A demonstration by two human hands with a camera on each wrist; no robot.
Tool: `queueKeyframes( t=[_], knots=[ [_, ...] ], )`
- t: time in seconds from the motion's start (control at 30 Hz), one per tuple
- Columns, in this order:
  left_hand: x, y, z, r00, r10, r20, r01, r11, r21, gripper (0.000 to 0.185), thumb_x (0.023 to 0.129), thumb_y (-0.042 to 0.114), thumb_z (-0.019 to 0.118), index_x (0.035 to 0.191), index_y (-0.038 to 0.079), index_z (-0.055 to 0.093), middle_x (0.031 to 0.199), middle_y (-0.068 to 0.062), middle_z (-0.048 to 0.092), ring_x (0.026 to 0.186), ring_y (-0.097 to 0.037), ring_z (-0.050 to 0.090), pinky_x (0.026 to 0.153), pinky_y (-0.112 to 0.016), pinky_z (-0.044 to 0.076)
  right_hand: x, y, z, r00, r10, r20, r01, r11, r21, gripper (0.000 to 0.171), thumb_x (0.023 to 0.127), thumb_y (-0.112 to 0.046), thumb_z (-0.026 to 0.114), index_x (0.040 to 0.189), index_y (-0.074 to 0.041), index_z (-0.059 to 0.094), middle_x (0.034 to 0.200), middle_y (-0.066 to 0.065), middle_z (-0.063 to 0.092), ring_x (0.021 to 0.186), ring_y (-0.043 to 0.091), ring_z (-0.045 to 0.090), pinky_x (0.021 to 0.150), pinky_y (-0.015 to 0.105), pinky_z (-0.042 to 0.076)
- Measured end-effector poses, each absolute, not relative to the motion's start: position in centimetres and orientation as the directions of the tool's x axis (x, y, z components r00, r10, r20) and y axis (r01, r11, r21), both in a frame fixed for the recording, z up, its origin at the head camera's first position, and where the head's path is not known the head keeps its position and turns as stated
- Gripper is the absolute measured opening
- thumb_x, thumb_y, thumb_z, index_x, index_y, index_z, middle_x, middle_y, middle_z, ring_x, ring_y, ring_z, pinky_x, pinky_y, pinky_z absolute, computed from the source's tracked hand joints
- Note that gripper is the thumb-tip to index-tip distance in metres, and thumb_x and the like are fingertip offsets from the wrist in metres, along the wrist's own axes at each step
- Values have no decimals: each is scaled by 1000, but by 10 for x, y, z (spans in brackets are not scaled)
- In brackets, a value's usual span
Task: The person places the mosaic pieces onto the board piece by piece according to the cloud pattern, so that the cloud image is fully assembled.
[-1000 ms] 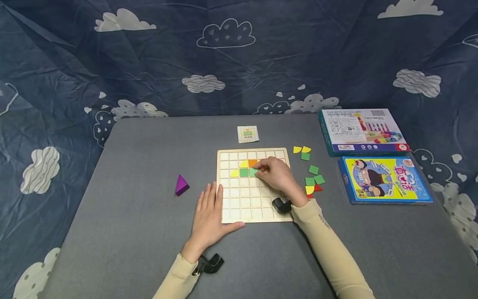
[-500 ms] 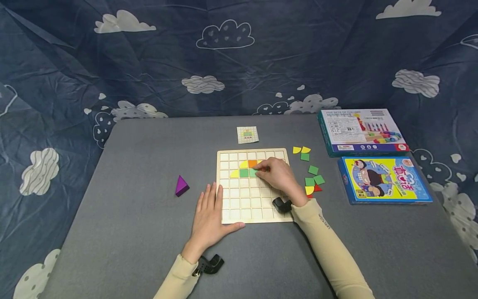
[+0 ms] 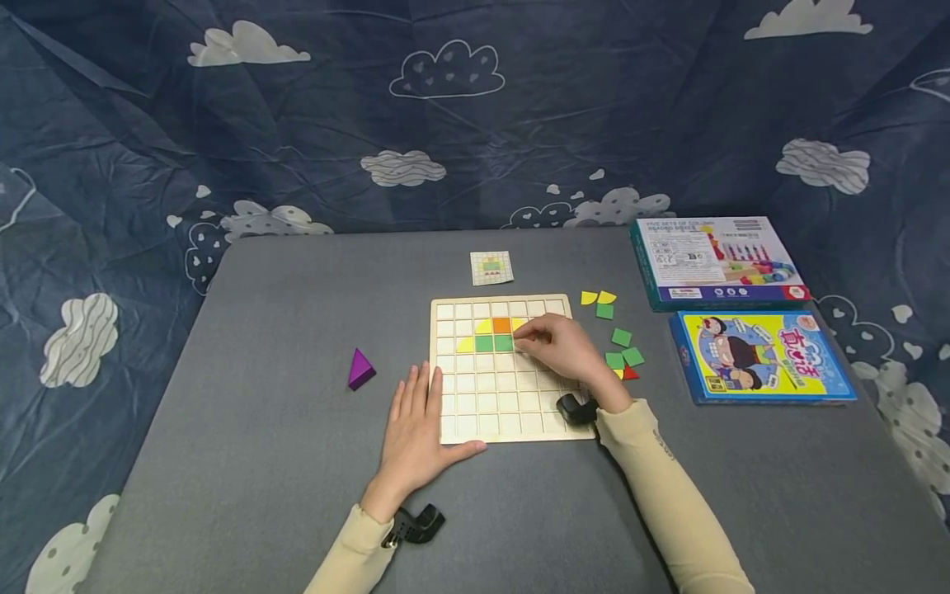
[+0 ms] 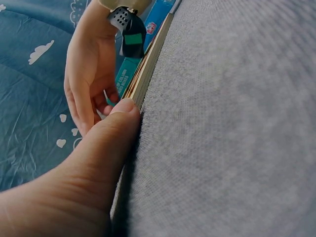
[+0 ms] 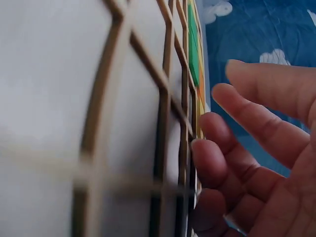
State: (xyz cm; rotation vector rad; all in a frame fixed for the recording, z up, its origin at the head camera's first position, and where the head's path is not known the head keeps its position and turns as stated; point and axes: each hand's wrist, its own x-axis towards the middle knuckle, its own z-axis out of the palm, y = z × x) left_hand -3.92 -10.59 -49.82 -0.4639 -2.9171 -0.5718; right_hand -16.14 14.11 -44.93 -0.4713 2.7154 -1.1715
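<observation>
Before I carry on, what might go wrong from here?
The fingers of the right hand are close beside the right-hand green tile on the grid board, so a careless brush might knock that tile out of its cell.

The loose red triangle lies close to the right wrist, which could sweep it aside.

The left hand lies at the board's near left corner; a push there could slide the board.

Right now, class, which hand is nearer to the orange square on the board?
Right: the right hand is over the board, just right of the orange square; the left hand lies farther off, at the board's near left corner.
</observation>
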Motion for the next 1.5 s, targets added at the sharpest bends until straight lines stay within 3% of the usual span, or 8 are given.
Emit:
queueKeyframes(
  t=[0.3,0.57,0.77,1.03,1.5],
  knots=[
    [-39,-106,-498,-942,270,197,325,879,350,121,69,76,62,148,-5,20,152,-25,17,141,-36,10,112,-48,8,-168,184,-445,-987,-157,28,-131,691,-711,21,90,-20,66,103,-3,72,76,8,60,63,22,47,53,32,36],
    [-40,-106,-499,-938,278,206,335,877,345,121,69,76,61,148,-5,19,152,-25,17,141,-36,10,112,-49,8,-175,220,-445,-1000,-9,14,-16,706,-708,25,92,-20,64,105,1,69,96,17,64,74,27,51,62,35,40],
    [-39,-108,-497,-942,275,192,328,878,349,121,69,75,62,149,-4,18,153,-24,15,142,-34,7,112,-48,7,-177,232,-444,-1000,-1,22,-16,733,-680,24,91,-15,64,106,4,67,96,20,63,77,30,51,64,38,41],
    [-41,-105,-500,-941,282,186,331,875,353,122,68,77,61,149,-3,18,154,-23,14,142,-33,6,112,-47,7,-178,241,-445,-1000,-12,5,-13,772,-636,26,90,-9,63,109,9,64,100,25,57,88,36,51,78,50,41],
    [-40,-105,-499,-949,276,151,312,884,349,122,69,78,59,150,-2,16,155,-21,10,143,-31,2,112,-46,4,-183,244,-450,-1000,-15,-7,-8,812,-584,22,88,-10,67,104,5,63,88,18,56,77,31,49,68,41,38]
  ],
)
